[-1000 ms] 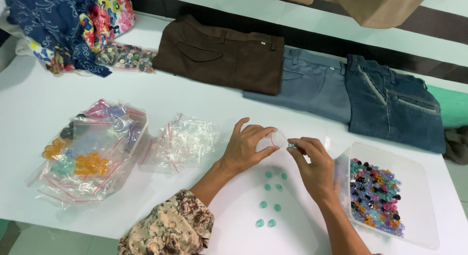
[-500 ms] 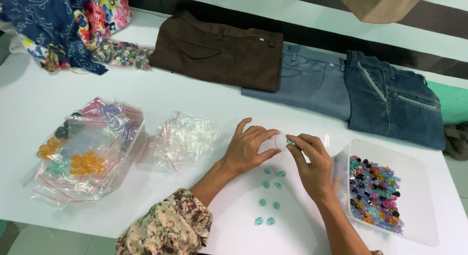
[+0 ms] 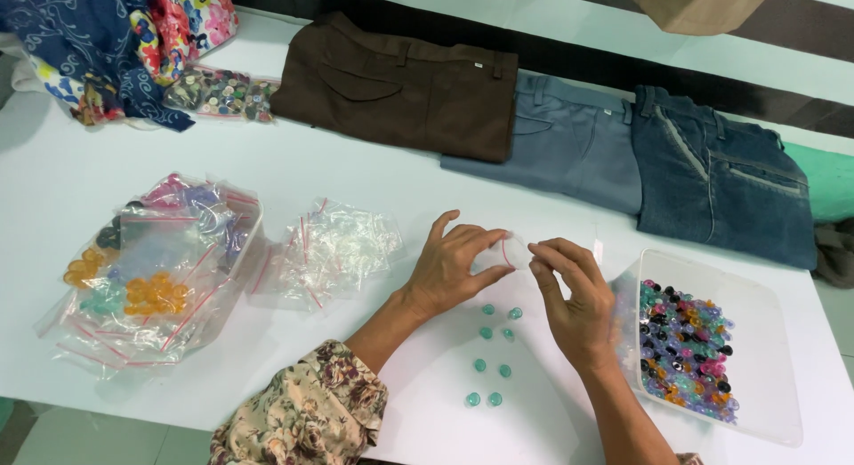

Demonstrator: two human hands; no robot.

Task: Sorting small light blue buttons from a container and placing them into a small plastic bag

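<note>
White table (image 3: 374,176), bag (image 3: 507,249) between hands

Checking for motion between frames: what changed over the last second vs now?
Almost nothing. Left hand and right hand stay together, pinching the small clear bag above the teal beads. Nothing picked up or released. Bead tray and bag piles unchanged.
</note>
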